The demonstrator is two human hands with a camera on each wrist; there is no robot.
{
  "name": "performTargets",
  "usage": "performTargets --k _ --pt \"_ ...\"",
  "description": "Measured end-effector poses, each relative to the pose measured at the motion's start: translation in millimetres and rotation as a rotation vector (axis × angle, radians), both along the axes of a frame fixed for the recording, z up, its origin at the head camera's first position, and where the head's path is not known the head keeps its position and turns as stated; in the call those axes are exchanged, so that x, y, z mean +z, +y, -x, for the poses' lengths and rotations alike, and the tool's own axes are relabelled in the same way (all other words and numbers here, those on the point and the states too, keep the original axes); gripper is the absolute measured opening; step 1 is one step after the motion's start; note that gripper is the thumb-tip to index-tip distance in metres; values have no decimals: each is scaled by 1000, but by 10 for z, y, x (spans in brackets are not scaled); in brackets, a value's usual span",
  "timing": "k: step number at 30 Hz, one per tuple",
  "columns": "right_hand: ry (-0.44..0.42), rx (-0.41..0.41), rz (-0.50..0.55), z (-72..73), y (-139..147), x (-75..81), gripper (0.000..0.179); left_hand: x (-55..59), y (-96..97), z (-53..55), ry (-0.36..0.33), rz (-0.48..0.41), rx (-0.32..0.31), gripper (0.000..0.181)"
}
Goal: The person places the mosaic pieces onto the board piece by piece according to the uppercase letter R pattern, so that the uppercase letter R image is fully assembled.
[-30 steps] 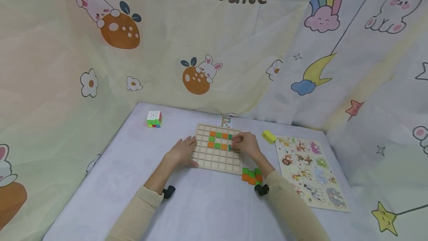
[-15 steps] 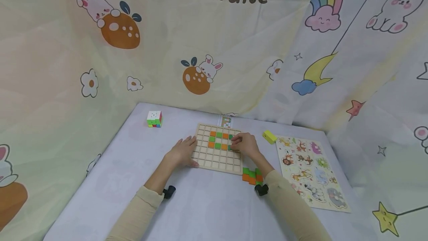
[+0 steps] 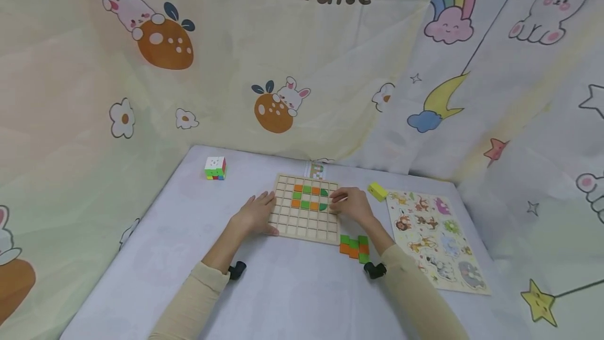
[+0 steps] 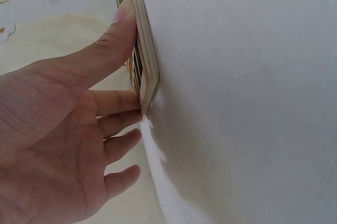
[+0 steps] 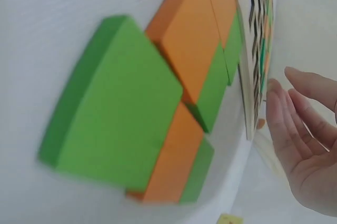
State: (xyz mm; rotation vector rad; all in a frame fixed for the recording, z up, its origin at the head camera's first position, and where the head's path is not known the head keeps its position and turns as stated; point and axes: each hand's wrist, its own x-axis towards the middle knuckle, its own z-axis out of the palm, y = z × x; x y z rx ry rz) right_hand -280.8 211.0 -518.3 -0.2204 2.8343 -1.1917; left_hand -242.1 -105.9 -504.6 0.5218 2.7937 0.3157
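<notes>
A wooden grid board (image 3: pixel 302 227) lies mid-table in the head view. Orange and green square tiles (image 3: pixel 305 205) sit in its cells, with two dark green rounded tiles (image 3: pixel 323 192) at the right ends of the rows. My left hand (image 3: pixel 256 215) rests at the board's left side; in the left wrist view its thumb and fingertips touch the board's edge (image 4: pixel 149 58). My right hand (image 3: pixel 353 205) hovers over the board's right side, nearest the rounded tiles. In the right wrist view that hand (image 5: pixel 310 145) has its thumb apart from the fingers and holds nothing.
Several loose green and orange blocks (image 3: pixel 353 246) lie by the board's near right corner. A yellow block (image 3: pixel 377 191) and an animal puzzle board (image 3: pixel 439 243) are to the right. A puzzle cube (image 3: pixel 215 168) stands back left; a printed card (image 3: pixel 316 170) lies behind the board.
My right hand has drawn slightly right, off the rounded tiles, which now show more fully. My left hand stays at the board's edge. The head view has shifted a little.
</notes>
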Motion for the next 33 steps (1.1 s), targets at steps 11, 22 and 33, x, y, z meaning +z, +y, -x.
performTargets --k 11,22,33 --pt "1 51 -25 -227 194 93 24 9 -13 5 -11 -28 5 106" --pt "-143 135 -104 -602 271 115 34 0 -4 -9 -9 -4 9 107" --pt "-163 127 -185 -708 287 72 41 -6 -7 4 -6 -10 6 107"
